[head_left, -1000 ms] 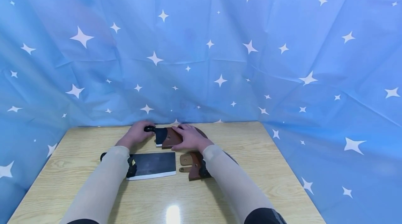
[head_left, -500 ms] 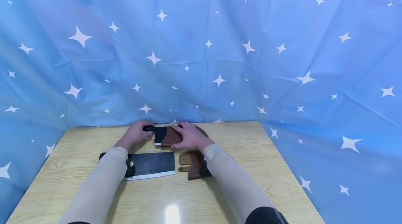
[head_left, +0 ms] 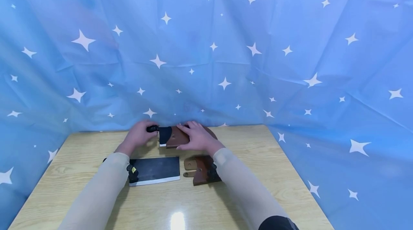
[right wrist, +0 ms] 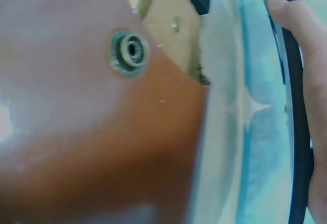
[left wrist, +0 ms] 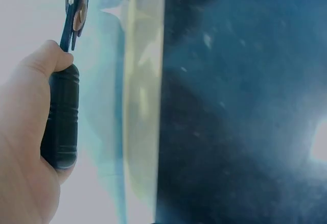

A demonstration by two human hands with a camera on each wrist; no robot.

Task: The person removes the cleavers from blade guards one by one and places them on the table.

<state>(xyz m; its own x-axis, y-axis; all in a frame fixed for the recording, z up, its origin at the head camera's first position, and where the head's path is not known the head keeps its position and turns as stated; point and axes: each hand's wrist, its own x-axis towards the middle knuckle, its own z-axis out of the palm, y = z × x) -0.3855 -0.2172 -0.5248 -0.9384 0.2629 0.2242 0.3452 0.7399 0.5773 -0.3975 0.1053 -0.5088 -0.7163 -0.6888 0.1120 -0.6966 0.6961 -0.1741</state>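
Note:
My left hand (head_left: 138,134) grips the black handle (left wrist: 64,117) of a cleaver at the back of the table. Most of its dark blade (head_left: 165,135) is inside a brown leather sheath (head_left: 178,137); a strip with a pale edge shows beside the handle. Over the sheath's right part lies my right hand (head_left: 198,138), holding it with the thumb at the near side and fingers over the top. Closer to me a bare cleaver (head_left: 158,169) lies flat, its handle mostly behind the left sleeve. A second brown sheath (head_left: 201,169) with tan straps lies right of it, partly covered by the right wrist.
The wooden table (head_left: 180,201) ends just behind the hands at a blue star-printed curtain (head_left: 193,94), which also runs along both sides. Small black wrist cameras (head_left: 132,174) sit on the wrists, hanging over the bare cleaver and the second sheath.
Both hands have shifted slightly up and away from me with the sheathed cleaver. The bare cleaver and the second sheath stay in place.

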